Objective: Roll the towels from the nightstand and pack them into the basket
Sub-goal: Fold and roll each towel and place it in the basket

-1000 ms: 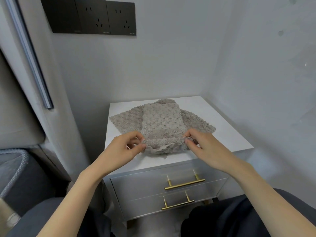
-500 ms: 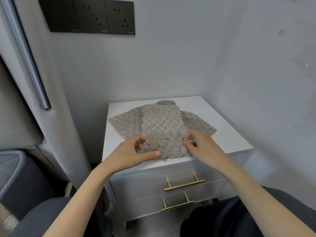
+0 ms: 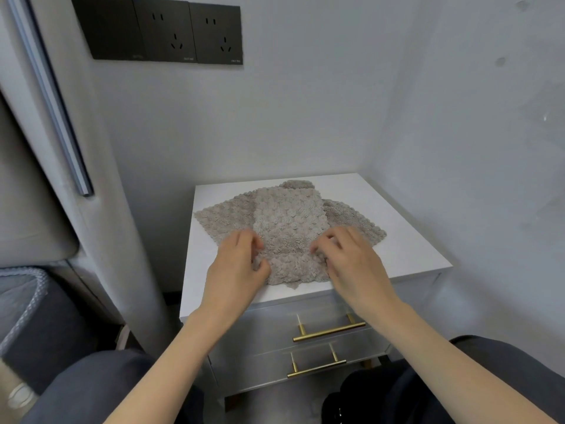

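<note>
A narrow, folded beige-grey towel with a bumpy scalloped pile (image 3: 289, 221) is lying in the centre of the frame on the flat white top of a nightstand (image 3: 403, 209), running from the near edge towards the wall. It is resting on a second towel of the same beige-grey pile, spread flat (image 3: 224, 217), whose corners are showing to the left and right of it.

The left hand (image 3: 235, 270) is gripping the near left corner of the folded towel, with fingers and thumb curled round the cloth. The right hand (image 3: 354, 266) is holding the near right corner, its fingers bent down onto the pile. Between the two hands the near end of the towel is bunching up into a thick turned-over fold.

Below the hands, two grey drawer fronts are showing slim brass bar handles (image 3: 328, 332). A row of black wall sockets (image 3: 165, 29) is sitting in the upper left of the frame. At the left edge, the grey woven rim of a basket (image 3: 29, 280) is showing, well apart from the towels.
</note>
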Motion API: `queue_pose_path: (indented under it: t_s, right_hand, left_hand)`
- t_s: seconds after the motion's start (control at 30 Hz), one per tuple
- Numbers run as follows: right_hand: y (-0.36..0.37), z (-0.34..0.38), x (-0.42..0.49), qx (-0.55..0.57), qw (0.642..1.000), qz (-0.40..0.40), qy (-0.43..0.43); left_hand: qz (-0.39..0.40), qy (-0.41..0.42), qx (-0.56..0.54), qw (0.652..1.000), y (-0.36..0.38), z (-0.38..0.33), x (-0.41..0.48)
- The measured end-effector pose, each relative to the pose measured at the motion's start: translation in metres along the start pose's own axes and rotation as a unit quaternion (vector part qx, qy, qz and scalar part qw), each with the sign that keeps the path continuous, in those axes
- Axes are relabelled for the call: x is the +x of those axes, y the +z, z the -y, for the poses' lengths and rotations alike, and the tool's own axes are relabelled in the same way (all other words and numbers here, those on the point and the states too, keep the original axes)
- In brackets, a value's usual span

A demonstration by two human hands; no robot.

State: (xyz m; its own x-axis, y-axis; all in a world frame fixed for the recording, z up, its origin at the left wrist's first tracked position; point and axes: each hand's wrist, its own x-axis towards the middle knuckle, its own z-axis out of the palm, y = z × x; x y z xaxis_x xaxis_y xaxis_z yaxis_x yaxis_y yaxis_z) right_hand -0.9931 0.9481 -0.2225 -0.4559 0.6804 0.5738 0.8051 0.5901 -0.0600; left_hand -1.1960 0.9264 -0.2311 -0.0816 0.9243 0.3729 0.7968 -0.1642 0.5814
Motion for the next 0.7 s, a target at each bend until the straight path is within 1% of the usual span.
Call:
queue_pose_path:
  t_s: [0.03, 0.1, 0.17, 0.27, 0.37, 0.47, 0.57, 0.63, 0.7]
  right_hand:
    - [0.000, 0.002, 0.000, 0.002, 0.999, -0.008, -0.052]
    - [0.001, 0.006, -0.001, -0.010, 0.992, 0.011, -0.123]
    - [0.003, 0.007, -0.003, -0.013, 0.987, 0.036, -0.156]
    - [0.005, 0.004, -0.008, 0.007, 0.986, 0.048, -0.160]
    - [0.000, 0.000, -0.011, 0.007, 0.991, 0.060, -0.120]
    - [-0.003, -0.002, -0.016, 0.001, 0.994, 0.073, -0.079]
    - [-0.003, -0.004, -0.019, -0.005, 0.995, 0.095, -0.042]
    - [0.000, -0.007, -0.020, -0.015, 0.992, 0.123, -0.031]
    - [0.001, -0.009, -0.019, -0.016, 0.991, 0.127, -0.029]
  left_hand:
    - [-0.004, 0.061, 0.010, 0.998, 0.000, 0.001, 0.000]
    - [-0.007, 0.155, 0.035, 0.987, 0.000, 0.000, 0.001]
    - [-0.002, 0.193, 0.047, 0.980, -0.001, 0.001, 0.000]
    - [0.019, 0.206, 0.050, 0.977, -0.004, 0.003, -0.001]
    - [0.013, 0.223, 0.068, 0.972, -0.009, 0.009, -0.003]
    - [0.010, 0.192, 0.108, 0.975, -0.013, 0.012, -0.009]
    - [0.042, 0.171, 0.143, 0.974, -0.016, 0.016, -0.012]
    - [0.064, 0.160, 0.145, 0.974, -0.017, 0.018, -0.011]
    - [0.062, 0.158, 0.132, 0.977, -0.017, 0.019, -0.009]
